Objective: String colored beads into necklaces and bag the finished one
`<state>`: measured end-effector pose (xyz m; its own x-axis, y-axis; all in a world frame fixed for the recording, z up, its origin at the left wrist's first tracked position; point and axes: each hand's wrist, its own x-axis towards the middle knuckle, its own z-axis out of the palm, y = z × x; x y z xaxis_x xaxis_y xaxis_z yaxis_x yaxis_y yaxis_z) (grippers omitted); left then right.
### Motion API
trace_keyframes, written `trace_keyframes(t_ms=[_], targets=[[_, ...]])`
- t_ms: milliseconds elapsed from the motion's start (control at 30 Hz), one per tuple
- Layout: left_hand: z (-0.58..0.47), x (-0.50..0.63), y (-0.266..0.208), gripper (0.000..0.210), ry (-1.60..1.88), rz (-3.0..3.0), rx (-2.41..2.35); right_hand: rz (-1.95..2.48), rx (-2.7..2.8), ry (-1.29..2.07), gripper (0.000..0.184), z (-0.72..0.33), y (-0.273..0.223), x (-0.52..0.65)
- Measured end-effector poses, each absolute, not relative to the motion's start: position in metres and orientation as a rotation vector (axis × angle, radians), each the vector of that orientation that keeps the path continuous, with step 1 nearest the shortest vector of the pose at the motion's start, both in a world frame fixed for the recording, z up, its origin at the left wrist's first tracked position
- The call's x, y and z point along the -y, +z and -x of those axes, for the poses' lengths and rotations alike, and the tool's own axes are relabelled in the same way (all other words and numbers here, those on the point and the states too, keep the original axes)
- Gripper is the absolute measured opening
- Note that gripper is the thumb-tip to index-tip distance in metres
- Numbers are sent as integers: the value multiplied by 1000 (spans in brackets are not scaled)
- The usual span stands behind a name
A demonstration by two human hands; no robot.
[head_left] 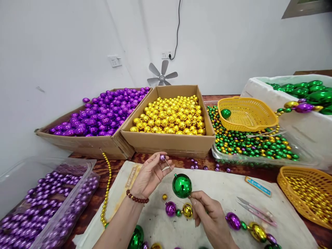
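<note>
A small purple bead [162, 157] sits between the thumb and fingertips of my left hand [153, 173]. From there a thin straight wire or needle runs down to a large shiny green ball [182, 185] with a tiny green bead at its top. My right hand [207, 214] pinches at the ball's lower edge, where a bit of thin wire or cord shows. Beneath my hands, a strand of purple, green and gold beads lies on the pale cloth [155, 183]; its gold ball [187, 210] is beside my right hand. Another purple ball [233, 221] lies to the right.
Cardboard boxes of purple balls [103, 114] and gold balls [171, 116] stand behind. At right are a yellow basket [249, 110], a white foam box [290, 128], scissors [256, 211] and a blue-and-orange blade packet [258, 186]. A clear bin [85, 180] with purple beads is left.
</note>
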<state>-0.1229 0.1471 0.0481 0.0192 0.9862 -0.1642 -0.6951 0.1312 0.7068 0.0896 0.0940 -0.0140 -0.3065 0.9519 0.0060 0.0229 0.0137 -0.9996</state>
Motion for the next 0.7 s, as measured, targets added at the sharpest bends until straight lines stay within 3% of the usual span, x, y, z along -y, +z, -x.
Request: trace_keyframes(t_ms=[700], targets=[[130, -153, 40, 13, 1469, -480, -809, 1058, 1538, 1436, 29, -82, -17, -106]])
